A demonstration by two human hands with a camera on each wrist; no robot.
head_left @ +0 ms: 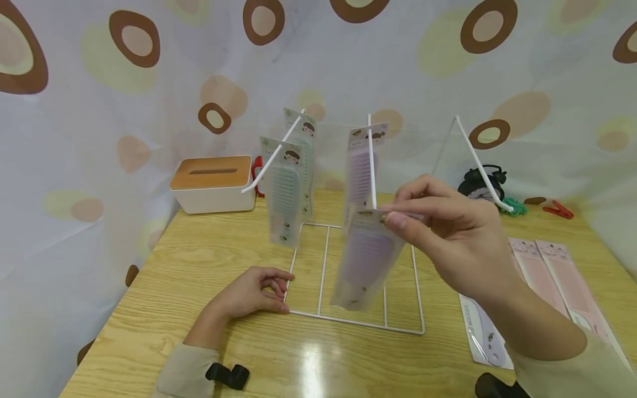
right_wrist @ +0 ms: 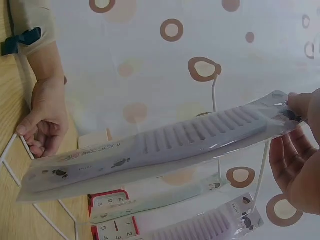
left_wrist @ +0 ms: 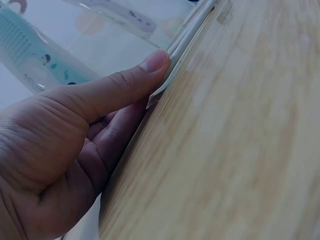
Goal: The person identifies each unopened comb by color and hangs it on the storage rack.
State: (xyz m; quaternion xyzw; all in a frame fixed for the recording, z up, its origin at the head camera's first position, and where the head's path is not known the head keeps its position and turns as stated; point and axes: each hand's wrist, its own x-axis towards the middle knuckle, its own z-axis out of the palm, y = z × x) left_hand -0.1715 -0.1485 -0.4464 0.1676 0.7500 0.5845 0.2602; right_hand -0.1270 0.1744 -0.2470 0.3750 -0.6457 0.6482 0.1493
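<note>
My right hand (head_left: 460, 232) pinches the top of a packaged purple comb (head_left: 365, 260) between thumb and fingers. The package's top edge is right at the front tip of the middle prong on a white wire display rack (head_left: 355, 320). Deeper on that prong hangs another packaged purple comb (head_left: 362, 171). Two packaged green combs (head_left: 285, 193) hang from the left prong, one behind the other. The right prong (head_left: 480, 157) carries nothing. At the rack's front left corner my left hand (head_left: 256, 290) holds the base wire, thumb (left_wrist: 125, 85) lying along it.
A white tissue box (head_left: 214, 199) with a wooden lid stands back left, a red-framed object (right_wrist: 110, 215) behind it. Packaged pink combs (head_left: 562, 276) and another purple package (head_left: 485, 337) lie at right. A black alarm clock (head_left: 483, 179) and red clip (head_left: 558, 209) sit back right.
</note>
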